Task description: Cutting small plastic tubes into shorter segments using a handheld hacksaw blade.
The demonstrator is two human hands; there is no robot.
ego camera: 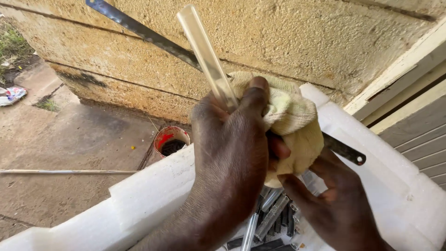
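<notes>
My left hand (227,158) is closed around a clear pale tube (204,51) that sticks up and to the left. Its thumb presses on a yellow cloth (292,121). The cloth is bunched around a long dark metal blade (144,32), which slants from the upper left down to its holed end (355,159) at the right. My right hand (334,204) comes up from the lower right, and its fingers grip the cloth from below. Both hands are over a white foam box (139,200).
Several grey metal tubes and dark small parts (274,218) lie inside the foam box. A red and white tin can (172,139) stands on the concrete ground by the rough wall (302,37). A thin rod (69,172) lies on the ground at the left. A door frame (409,69) is on the right.
</notes>
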